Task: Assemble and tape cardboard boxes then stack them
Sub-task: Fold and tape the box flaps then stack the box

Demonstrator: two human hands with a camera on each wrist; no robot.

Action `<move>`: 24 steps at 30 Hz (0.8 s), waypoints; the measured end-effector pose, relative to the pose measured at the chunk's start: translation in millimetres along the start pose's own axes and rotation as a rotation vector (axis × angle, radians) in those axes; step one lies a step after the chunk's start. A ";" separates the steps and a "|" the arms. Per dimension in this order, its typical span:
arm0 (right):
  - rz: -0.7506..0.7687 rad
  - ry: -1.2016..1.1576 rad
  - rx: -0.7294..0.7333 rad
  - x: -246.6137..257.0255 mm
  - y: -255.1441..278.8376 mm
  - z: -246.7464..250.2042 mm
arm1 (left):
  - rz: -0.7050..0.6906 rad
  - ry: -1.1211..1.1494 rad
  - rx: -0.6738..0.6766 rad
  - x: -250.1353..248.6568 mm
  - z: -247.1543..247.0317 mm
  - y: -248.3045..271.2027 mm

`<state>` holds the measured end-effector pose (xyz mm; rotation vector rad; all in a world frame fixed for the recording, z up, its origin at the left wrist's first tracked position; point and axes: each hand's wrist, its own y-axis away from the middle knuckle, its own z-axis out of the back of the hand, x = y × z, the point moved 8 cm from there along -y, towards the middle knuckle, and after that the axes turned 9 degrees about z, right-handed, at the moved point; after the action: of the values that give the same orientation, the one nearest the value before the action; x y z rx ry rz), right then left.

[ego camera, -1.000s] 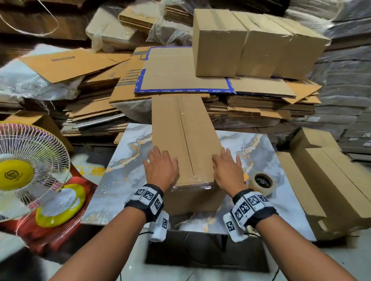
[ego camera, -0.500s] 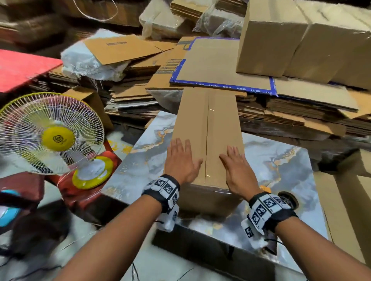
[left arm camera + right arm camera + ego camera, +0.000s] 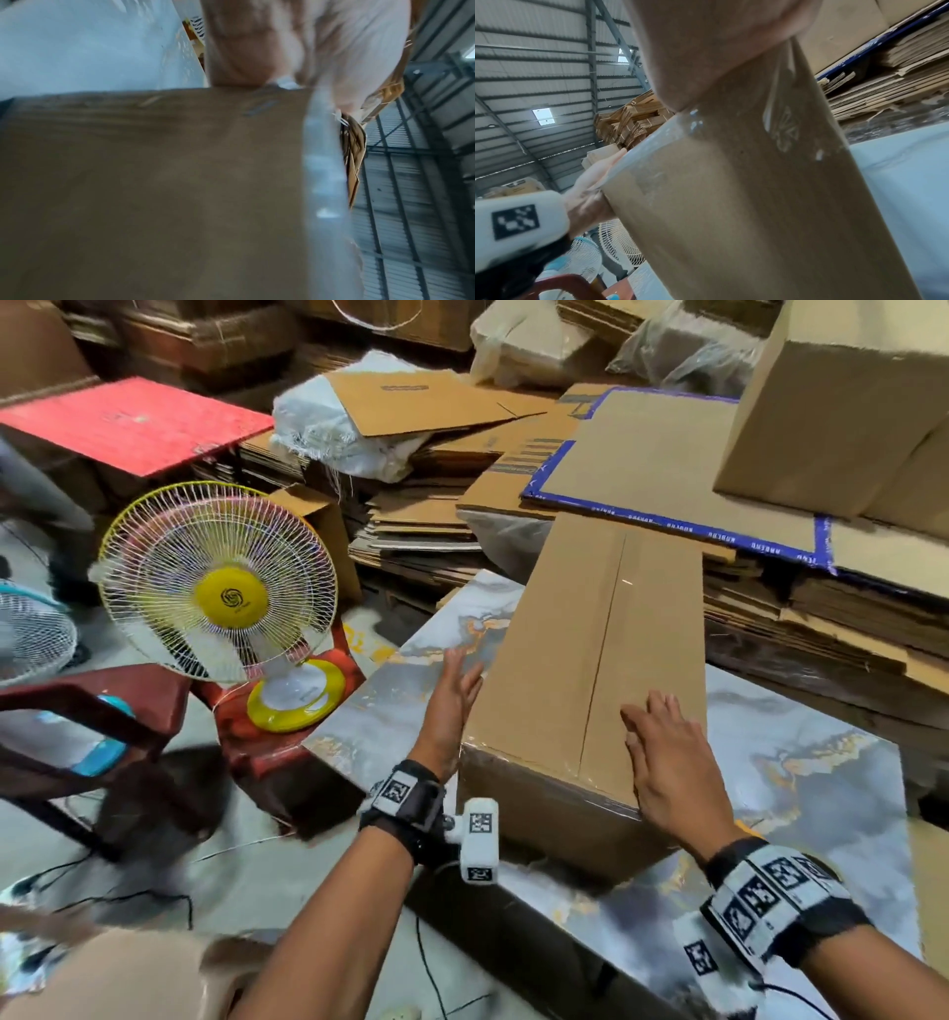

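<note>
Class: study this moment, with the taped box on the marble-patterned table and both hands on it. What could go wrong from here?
1. The left hand lies flat against the side of the box and the right hand flat on top; neither grips, so it may slip if lifted.
2. Swung left, the box could hit the yellow fan standing close.

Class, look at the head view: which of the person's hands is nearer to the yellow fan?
Left. The left hand lies against the box's left side, the side facing the fan. The right hand rests flat on the box top, farther from the fan.
</note>
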<state>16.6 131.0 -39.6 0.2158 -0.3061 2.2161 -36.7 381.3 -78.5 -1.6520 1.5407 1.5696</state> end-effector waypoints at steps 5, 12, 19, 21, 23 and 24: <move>0.003 -0.022 -0.029 0.2 2.3 2.3 | 0.125 -0.051 -0.003 49.6 14.7 -3.0; 0.012 -0.038 -0.040 1.9 2.3 2.7 | 0.006 0.018 0.000 4.5 2.3 2.2; 0.021 -0.045 -0.052 2.0 1.3 3.4 | 0.117 -0.241 0.089 25.7 7.6 -5.0; 0.010 -0.053 -0.061 3.8 2.7 5.6 | 0.081 -0.272 -0.034 9.2 19.6 -4.5; 0.002 -0.051 -0.065 6.1 4.0 7.3 | -0.001 -0.228 -0.128 -13.6 23.3 -2.2; -0.001 -0.053 -0.059 6.2 3.6 7.1 | -0.053 -0.265 -0.153 -24.1 20.4 -3.5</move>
<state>10.2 131.3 -31.7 0.2427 -0.4003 2.1997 -37.2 410.1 -64.9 -1.4750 1.2601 1.8321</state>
